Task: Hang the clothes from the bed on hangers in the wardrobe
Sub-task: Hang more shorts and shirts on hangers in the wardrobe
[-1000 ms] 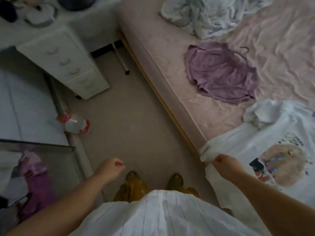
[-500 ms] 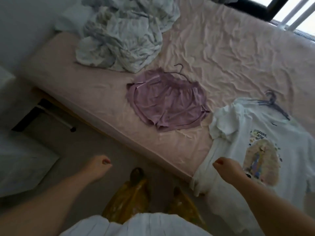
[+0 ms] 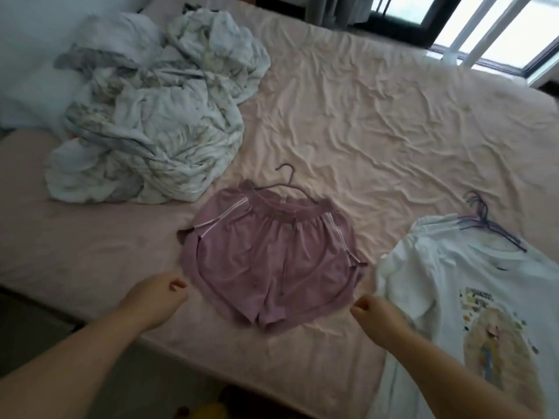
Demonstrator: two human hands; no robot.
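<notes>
Near the front edge of the bed [image 3: 378, 122] lie the purple shorts [image 3: 272, 261], flat on the pink sheet. They look thin, soft and very light, so they will flop and bend when lifted. I think the stretchy waistband at the top is the best place to hold, close to the thin dark hanger [image 3: 287, 184] that pokes out there. The shorts have pale stripes down each side and rounded leg ends. The left hand [image 3: 157, 297] hangs just left of them, fingers curled, holding nothing. The right hand [image 3: 378, 313] is just right of them, fingers curled too, with nothing in it. By the right edge lies a white T-shirt [image 3: 453, 282] with a picture on it.
</notes>
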